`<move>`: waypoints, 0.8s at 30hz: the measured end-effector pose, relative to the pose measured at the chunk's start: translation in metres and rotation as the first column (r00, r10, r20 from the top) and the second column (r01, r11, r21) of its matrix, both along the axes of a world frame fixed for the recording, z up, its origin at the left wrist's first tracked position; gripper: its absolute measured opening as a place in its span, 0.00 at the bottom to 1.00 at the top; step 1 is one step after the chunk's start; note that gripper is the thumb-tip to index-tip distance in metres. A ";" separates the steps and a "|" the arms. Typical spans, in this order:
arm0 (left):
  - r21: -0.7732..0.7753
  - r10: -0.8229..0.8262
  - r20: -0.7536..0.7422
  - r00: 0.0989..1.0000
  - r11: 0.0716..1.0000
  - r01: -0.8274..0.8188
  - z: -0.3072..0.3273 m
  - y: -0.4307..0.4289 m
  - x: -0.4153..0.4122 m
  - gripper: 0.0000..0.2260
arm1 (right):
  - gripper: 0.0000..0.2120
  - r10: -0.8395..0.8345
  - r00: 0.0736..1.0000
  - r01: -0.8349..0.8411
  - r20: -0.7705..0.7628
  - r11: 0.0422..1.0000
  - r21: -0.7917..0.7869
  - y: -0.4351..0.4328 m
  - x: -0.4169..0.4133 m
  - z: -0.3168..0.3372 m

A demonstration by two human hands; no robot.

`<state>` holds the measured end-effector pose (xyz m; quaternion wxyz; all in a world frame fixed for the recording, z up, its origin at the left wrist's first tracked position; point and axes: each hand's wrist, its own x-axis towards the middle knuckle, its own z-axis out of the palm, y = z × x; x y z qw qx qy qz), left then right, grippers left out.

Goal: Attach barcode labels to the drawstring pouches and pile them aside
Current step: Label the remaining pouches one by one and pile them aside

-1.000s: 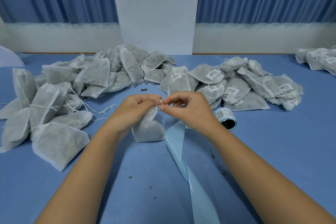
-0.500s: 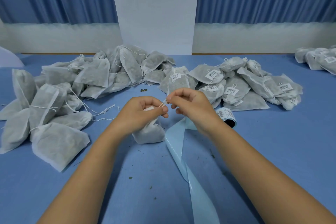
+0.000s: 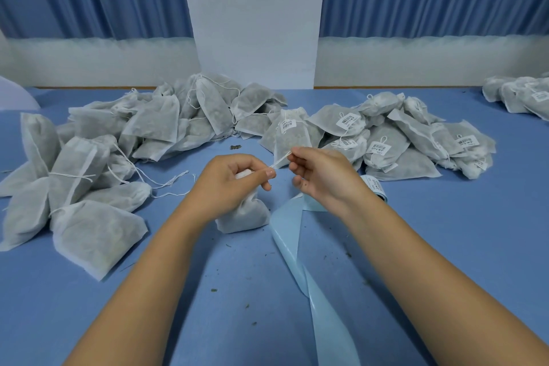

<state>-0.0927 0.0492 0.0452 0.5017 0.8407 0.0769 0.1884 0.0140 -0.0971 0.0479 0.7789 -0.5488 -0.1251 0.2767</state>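
Left hand (image 3: 230, 180) grips the pouch (image 3: 242, 211) neck, right hand (image 3: 319, 177) pinches the drawstring (image 3: 280, 159) taut — best pull straight and steady, keeping the neck pinned.

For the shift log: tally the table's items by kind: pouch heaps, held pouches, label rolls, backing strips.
Unlabelled pouch heap: 1
Labelled pouch heaps: 2, centre-right and far right
Held pouch: 1
Label roll: 1
Backing strip: 1
Total: 6
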 end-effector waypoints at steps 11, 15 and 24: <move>-0.100 0.021 -0.072 0.997 0.995 -0.028 0.001 0.015 -0.005 0.04 | 0.08 0.022 1.000 -0.024 0.009 0.914 0.405 -0.008 0.006 0.011; -0.149 0.269 0.055 0.962 0.955 -0.258 -0.002 0.015 0.001 0.04 | 0.06 -0.011 0.975 -0.048 0.221 0.964 0.260 -0.004 -0.004 0.011; -0.378 0.392 0.231 0.890 0.879 -0.289 0.004 0.005 0.001 0.09 | 0.07 0.191 0.623 -0.099 0.758 0.981 -0.167 0.012 -0.039 -0.004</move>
